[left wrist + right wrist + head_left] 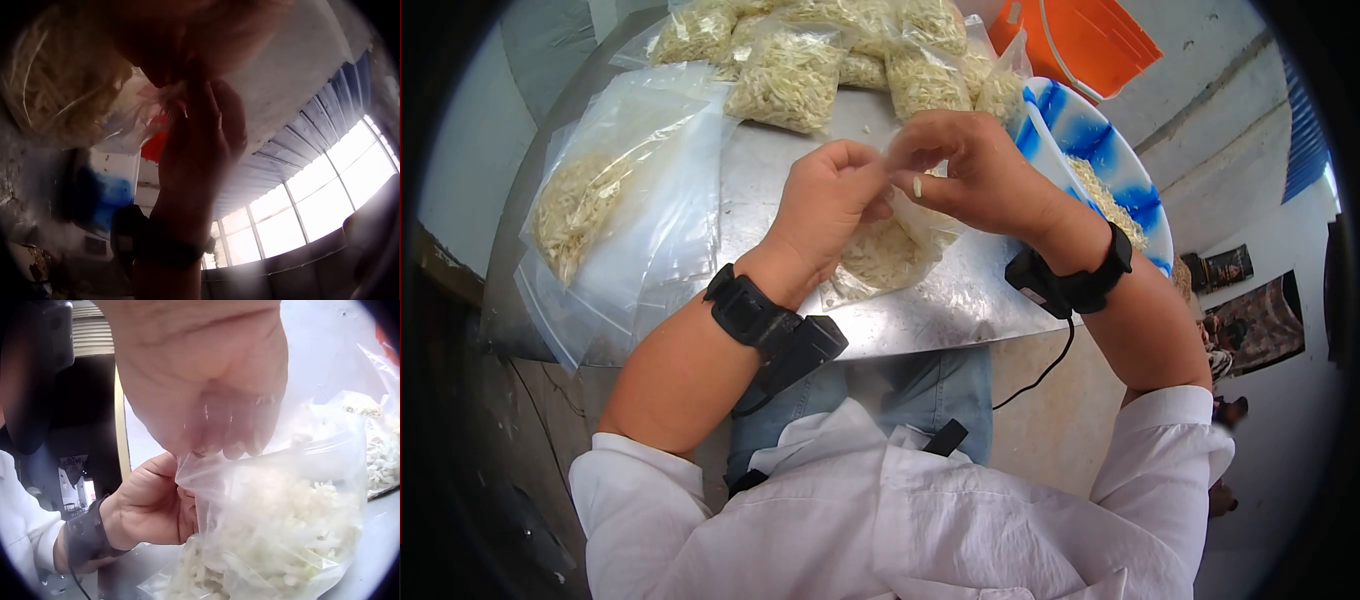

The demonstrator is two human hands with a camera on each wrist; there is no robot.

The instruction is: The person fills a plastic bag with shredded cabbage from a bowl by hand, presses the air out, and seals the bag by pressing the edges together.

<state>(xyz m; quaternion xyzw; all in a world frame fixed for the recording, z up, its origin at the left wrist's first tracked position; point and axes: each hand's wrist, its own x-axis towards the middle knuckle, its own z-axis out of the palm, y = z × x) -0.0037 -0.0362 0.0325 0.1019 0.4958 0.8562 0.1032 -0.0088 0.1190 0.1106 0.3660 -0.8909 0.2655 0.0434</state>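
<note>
Both hands meet at the top of a clear plastic bag (pixel 882 258) filled with pale, shredded food. My left hand (pixel 832 195) pinches the bag's upper edge, its fingers curled. Right beside it, my right hand (pixel 970 170) grips the same edge between thumb and fingers, and a pale shred clings near its thumb. In the right wrist view the bag (pixel 281 519) hangs below the right hand (pixel 206 381), its top gathered at the fingertips, with the left hand (pixel 153 506) close against its side. The left wrist view is dark, showing the right hand (pixel 194 147) at the bag's edge.
Flat clear bags (pixel 670 210) lie stacked at the left of the metal table (pixel 960 300), with loose shreds showing on them. Several filled bags (pixel 785 80) stand at the back. A blue-and-white basin (pixel 1135 190) holding shreds is at the right, near an orange bucket (pixel 1090 45).
</note>
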